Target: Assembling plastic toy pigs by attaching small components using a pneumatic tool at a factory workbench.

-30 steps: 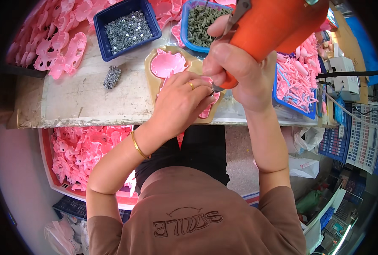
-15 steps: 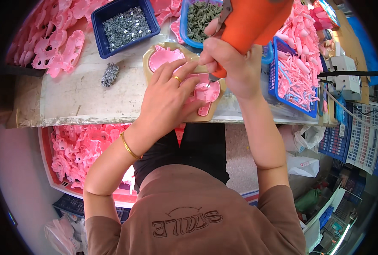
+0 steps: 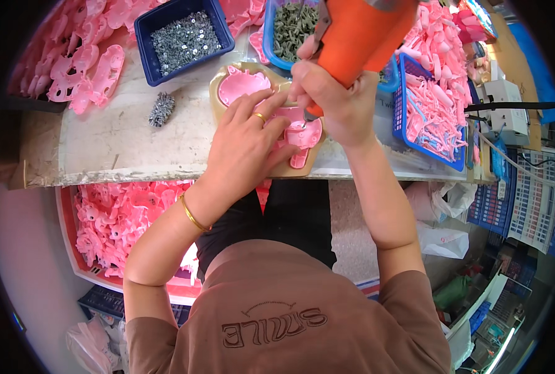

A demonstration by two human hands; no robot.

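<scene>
A pink plastic part (image 3: 304,133) lies in a tan fixture (image 3: 315,153) at the upper centre of the frame, its hollow side facing up. The left hand (image 3: 243,142) lies across its middle, fingers loosely spread and reaching up and right, thumb apart below; they rest flat rather than close around anything. The right hand (image 3: 339,103) has its fingers curled firmly round the nose of an orange power driver (image 3: 366,37), whose thin bit (image 3: 304,124) points down into the part's right-hand section; whether it touches the plastic is too small to tell. One second ago the driver's nose stood farther right and the left hand covered much of that section; now the hand sits farther left, leaving the section in view. Since half a second ago, the driver and right hand have shifted slightly left, while the left hand has hardly moved. Above the fixture, a light blue tub (image 3: 268,43) of grey-green pieces and a dark blue tray (image 3: 142,53) of small metal pieces stand at the top of the frame. A bristly grey clump (image 3: 161,110) lies at upper left, and a blue basket (image 3: 400,96) of slim pink pieces stands at upper right.
</scene>
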